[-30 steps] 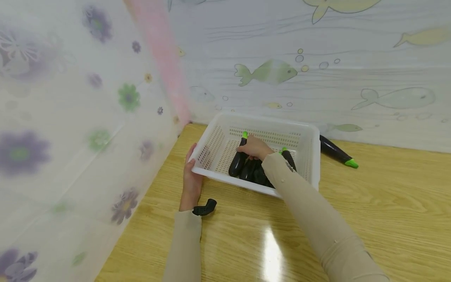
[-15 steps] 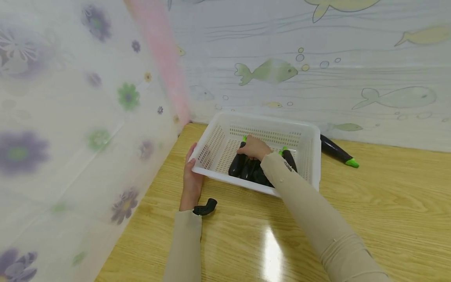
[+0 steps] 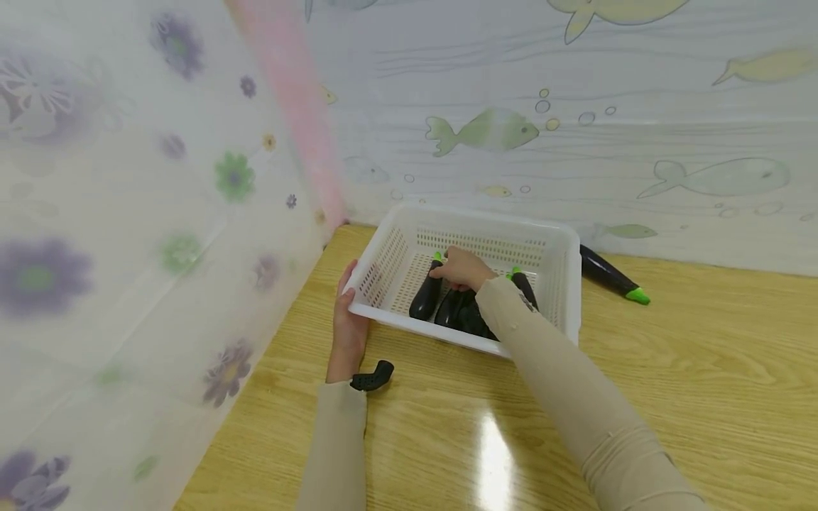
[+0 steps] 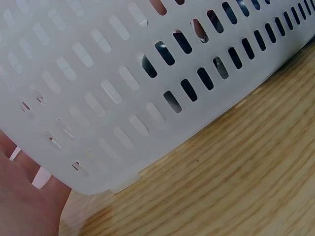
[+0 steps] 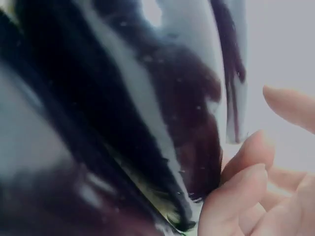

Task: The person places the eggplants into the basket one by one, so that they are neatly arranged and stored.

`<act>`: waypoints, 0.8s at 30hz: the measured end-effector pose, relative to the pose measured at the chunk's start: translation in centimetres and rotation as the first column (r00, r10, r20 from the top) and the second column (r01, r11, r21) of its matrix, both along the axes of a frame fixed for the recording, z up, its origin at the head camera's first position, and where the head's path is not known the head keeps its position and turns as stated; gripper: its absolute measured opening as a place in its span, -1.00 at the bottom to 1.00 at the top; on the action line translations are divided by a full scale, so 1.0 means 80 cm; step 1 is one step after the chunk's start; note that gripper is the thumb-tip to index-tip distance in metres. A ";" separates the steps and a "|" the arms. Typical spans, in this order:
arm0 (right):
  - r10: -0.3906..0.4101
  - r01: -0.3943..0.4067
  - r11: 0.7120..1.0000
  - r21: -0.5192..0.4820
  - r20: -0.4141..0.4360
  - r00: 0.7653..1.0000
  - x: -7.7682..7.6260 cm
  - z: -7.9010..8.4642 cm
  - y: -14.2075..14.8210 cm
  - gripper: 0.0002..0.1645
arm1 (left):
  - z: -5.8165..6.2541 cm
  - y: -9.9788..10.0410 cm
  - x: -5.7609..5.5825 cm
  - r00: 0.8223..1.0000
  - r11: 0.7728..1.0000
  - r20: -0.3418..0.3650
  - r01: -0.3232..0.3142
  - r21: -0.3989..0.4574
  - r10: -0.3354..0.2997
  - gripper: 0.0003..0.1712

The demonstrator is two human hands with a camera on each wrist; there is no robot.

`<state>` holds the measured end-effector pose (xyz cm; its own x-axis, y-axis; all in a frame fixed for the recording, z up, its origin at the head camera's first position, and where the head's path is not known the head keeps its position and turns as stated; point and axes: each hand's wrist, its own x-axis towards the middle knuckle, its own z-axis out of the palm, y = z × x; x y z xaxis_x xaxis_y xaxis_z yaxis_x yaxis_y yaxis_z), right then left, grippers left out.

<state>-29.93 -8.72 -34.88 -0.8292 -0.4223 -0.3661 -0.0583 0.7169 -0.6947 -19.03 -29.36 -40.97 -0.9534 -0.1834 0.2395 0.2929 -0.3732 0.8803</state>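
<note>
In the head view, a white plastic basket point(image 3: 511, 220) with slotted walls stands on the table, with several dark, glossy eggplants inside. My left hand point(image 3: 350, 330) grips its front left corner, thumb over the rim; the left wrist view has part of that hand point(image 4: 29, 196) against the outer wall. My right hand point(image 3: 465, 270) is inside the basket, above the eggplants. Beside it lies the leftmost eggplant point(image 3: 426, 292), green stem end toward the back. Up close in the right wrist view, my thumb stands apart from my fingers point(image 5: 236, 196), which touch an eggplant's point(image 5: 187, 108) stem end.
Another eggplant point(image 3: 607, 273) lies on the wooden table point(image 3: 434, 440) outside the basket, to its right. A patterned sheet point(image 3: 128, 284) rises along the left edge, and a wall covering with fish drawings point(image 3: 639, 128) stands behind.
The leftmost eggplant has shifted slightly left and lower in the basket, out of my right hand's hold. My right hand stays almost in place, and the left hand remains on the corner.
</note>
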 end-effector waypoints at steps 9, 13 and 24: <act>-0.004 0.001 0.992 -0.129 -0.022 1.000 -0.005 0.013 0.016 -0.27 | 0.001 0.003 0.000 1.000 0.999 -0.025 0.010 0.033 -0.009 -0.30; 0.002 -0.006 0.973 -0.233 -0.015 1.000 -0.005 0.026 0.020 -0.27 | 0.000 0.003 0.000 0.999 0.999 -0.039 0.015 0.041 -0.014 -0.25; 0.106 -0.124 0.961 -0.249 -0.084 0.991 -0.002 0.057 0.028 -0.38 | 0.001 0.002 0.003 0.999 0.999 -0.027 0.021 0.032 -0.020 -0.31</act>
<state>-30.08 -6.51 -30.33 -0.7892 -0.5875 -0.1788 -0.1839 0.5039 -0.8440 -18.83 -29.19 -40.89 -0.9504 -0.1724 0.2589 0.3081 -0.4076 0.8596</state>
